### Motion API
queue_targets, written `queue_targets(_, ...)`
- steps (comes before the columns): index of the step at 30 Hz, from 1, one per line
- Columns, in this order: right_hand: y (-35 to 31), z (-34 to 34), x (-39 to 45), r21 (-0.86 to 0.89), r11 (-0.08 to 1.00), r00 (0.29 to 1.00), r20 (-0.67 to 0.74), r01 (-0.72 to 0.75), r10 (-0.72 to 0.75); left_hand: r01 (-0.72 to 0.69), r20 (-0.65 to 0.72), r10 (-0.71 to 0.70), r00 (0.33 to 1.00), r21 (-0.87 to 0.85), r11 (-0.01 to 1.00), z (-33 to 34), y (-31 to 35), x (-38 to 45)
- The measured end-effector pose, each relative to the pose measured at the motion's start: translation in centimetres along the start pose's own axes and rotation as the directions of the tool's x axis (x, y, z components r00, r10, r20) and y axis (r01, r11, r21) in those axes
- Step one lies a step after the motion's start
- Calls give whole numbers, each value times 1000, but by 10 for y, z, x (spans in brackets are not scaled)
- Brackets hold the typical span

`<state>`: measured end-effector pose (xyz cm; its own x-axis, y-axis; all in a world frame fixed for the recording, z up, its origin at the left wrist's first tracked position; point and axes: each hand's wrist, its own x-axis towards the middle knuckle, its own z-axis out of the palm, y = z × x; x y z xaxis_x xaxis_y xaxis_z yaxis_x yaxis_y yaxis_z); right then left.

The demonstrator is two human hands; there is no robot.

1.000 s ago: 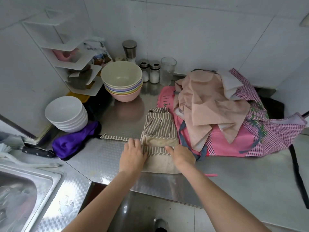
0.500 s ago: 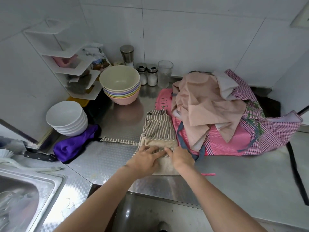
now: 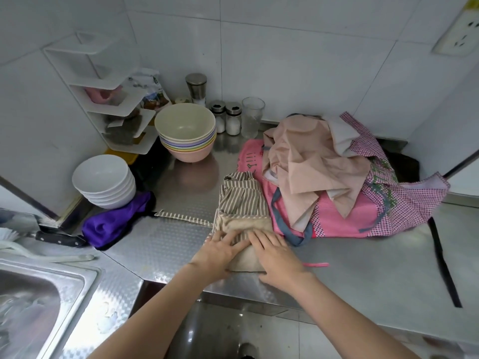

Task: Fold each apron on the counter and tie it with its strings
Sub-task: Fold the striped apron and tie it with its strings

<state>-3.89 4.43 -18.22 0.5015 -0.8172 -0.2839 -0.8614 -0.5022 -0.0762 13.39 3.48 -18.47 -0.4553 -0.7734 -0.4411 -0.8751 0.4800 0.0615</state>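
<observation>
Head view: left hand (image 3: 220, 251), right hand (image 3: 276, 252) side by side, fingers flat, pressing folded striped apron (image 3: 242, 203) near edge.

Head-worn camera looks forward and down, close over the counter (image 3: 363, 268).

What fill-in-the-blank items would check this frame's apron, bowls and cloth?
1. Both hands press flat on the folded ____-striped apron.
2. The striped apron string trails toward the ____ cloth.
3. The stack of white bowls stands ____ that cloth.

Missing words: brown; purple; behind
</observation>
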Motion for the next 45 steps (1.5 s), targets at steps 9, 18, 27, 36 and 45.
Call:
queue_targets(9, 15, -15, -13, 605, 757, 969, 134, -247, 210, 140, 23, -209, 978, -811, 569, -3, -22, -19)
queue_targets(18, 22, -7, 1, 885, 256, 845, 232, -389, 483, 352, 115, -555, 824, -872, 341, 5, -14, 7)
queue_targets(27, 19, 1, 10, 825, 363, 826, 204, -434, 525, 371, 131, -574, 808, -870, 324, 7, -14, 19)
queue_targets(36, 15, -2, 18, 830, 356, 803, 171, -429, 570, 464, 157, -623, 766, -807, 367, 3, -10, 26)
queue_targets(45, 3, -16, 10, 686, 572, 805, 31, -449, 593, 173, -567, -267, 779, -214, 961, -2, 11, -1)
